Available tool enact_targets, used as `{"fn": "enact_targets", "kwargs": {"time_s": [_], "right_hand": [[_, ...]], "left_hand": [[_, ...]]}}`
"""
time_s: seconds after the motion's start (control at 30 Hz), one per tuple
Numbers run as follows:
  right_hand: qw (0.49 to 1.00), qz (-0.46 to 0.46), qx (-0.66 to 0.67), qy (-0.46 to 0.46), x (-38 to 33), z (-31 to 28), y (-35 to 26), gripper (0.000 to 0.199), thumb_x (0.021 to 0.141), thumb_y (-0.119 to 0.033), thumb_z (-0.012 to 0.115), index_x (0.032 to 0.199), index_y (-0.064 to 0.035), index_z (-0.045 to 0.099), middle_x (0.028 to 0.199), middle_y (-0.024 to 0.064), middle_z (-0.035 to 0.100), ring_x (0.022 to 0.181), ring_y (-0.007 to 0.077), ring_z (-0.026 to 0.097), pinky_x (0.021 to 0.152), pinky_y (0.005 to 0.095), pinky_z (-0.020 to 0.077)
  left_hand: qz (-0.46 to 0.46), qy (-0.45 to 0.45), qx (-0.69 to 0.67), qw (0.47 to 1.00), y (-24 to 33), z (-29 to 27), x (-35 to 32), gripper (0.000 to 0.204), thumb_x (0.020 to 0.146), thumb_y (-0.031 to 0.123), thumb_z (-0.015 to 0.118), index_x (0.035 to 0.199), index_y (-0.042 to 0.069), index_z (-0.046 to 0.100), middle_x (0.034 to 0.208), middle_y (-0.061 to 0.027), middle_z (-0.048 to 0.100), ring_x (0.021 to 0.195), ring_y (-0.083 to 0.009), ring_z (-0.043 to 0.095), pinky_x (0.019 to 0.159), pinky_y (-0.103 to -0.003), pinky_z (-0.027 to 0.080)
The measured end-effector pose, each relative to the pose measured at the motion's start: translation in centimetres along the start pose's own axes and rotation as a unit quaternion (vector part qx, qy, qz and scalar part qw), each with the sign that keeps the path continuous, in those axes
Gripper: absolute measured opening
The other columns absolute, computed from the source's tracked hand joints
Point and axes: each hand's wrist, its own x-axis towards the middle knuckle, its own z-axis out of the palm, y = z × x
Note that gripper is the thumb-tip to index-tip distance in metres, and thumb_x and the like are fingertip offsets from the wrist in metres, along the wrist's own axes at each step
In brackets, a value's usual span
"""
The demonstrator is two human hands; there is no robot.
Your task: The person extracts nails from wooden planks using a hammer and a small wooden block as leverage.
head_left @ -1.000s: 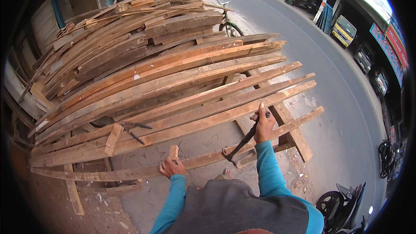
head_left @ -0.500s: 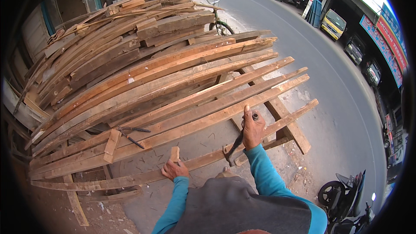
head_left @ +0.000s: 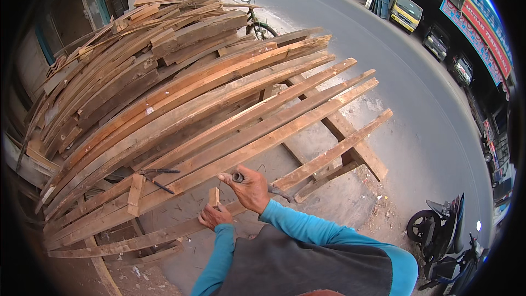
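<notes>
My right hand [head_left: 249,187] grips the handle of a dark metal tool [head_left: 276,191], a hammer or pry bar, whose head points right behind the fist. It hovers just above a small upright wooden block [head_left: 213,196]. My left hand [head_left: 214,216] holds the base of that block where it stands on the lowest long plank [head_left: 164,234]. Right in front of both hands, long reddish planks [head_left: 235,148] lie side by side on a frame. Pincers [head_left: 156,178] lie on the planks to the left.
A tall heap of weathered boards [head_left: 126,60] fills the left and back. A bicycle [head_left: 255,19] leans behind it. An asphalt road [head_left: 394,77] runs on the right with parked vehicles [head_left: 405,11]. A motorbike [head_left: 446,235] stands at my lower right.
My right hand has swung the tool from the planks at the right toward the left, ending over the small block. My left hand stays on the block.
</notes>
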Motion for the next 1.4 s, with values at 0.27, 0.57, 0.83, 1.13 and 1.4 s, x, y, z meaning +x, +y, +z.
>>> {"fn": "enact_targets", "kwargs": {"time_s": [0.27,0.57,0.83,1.13,1.4], "right_hand": [[0.993,-0.013,0.013,-0.118,1.4,-8.8,1.5,0.043,0.094,-0.046,0.069,0.082,-0.0044,0.064,0.064,0.0133,0.06,0.056,0.0313,0.058,0.054,0.0425,0.0457],[0.976,-0.138,0.046,-0.159,5.0,-19.9,6.8,0.037,0.097,-0.035,0.069,0.08,-0.0029,0.062,0.06,0.017,0.055,0.053,0.0345,0.052,0.052,0.0411,0.0419],[0.982,-0.081,0.115,-0.127,9.4,-32.2,14.2,0.042,0.098,-0.037,0.067,0.078,-0.0012,0.059,0.058,0.0112,0.044,0.054,0.0193,0.039,0.051,0.0383,0.0362],[0.967,-0.05,0.227,-0.103,14.0,-38.5,21.6,0.041,0.102,-0.038,0.062,0.078,-0.0055,0.055,0.061,0.0001,0.039,0.059,0.0092,0.036,0.051,0.0333,0.0331],[0.94,-0.035,0.299,-0.161,13.0,-42.5,22.9,0.043,0.105,-0.042,0.056,0.078,-0.0082,0.052,0.064,-0.0016,0.038,0.059,0.0097,0.036,0.052,0.0321,0.0337]], "left_hand": [[0.027,0.056,0.022,0.998,1.6,1.2,-1.8,0.03,0.088,0.028,0.07,0.097,0.002,0.056,0.098,-0.0172,0.066,0.108,-0.0357,0.058,0.11,-0.051,0.031],[-0.01,0.011,-0.001,1.0,4.3,2.8,-3.0,0.047,0.1,0.038,0.056,0.124,-0.003,0.058,0.117,-0.025,0.064,0.116,-0.0401,0.057,0.109,-0.05,0.036],[0.072,-0.127,-0.318,0.937,20.5,-2.6,-13.0,0.056,0.093,0.022,0.062,0.139,-0.007,0.05,0.128,-0.0286,0.06,0.121,-0.0428,0.057,0.103,-0.046,0.045],[0.057,-0.24,-0.362,0.899,27.9,11.5,-20.0,0.059,0.084,0.016,0.071,0.137,-0.005,0.055,0.119,-0.0237,0.064,0.107,-0.0363,0.064,0.088,-0.044,0.053],[-0.205,-0.155,-0.424,0.868,35.0,9.8,-24.1,0.054,0.092,0.014,0.064,0.14,-0.005,0.048,0.118,-0.0191,0.062,0.094,-0.0264,0.063,0.079,-0.033,0.054]]}}
